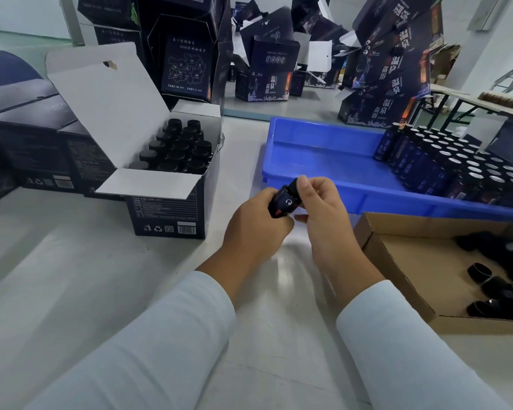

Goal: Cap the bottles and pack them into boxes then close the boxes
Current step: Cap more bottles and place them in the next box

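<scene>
Gripping bottle point(283, 201) (right hand point(323, 214) at cap), left hand point(253, 229).

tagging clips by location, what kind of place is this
Probably a small packing workshop: a blue tray of uncapped bottles, an open box of capped ones, and stacked printed cartons behind.

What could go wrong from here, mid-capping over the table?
1. The bottle is tilted in the left hand while the right hand pinches its cap; it may seat crooked.
2. The open box looks nearly full; the last slots may be tight.
3. Uncapped bottles lean in the blue tray and could topple.
</scene>
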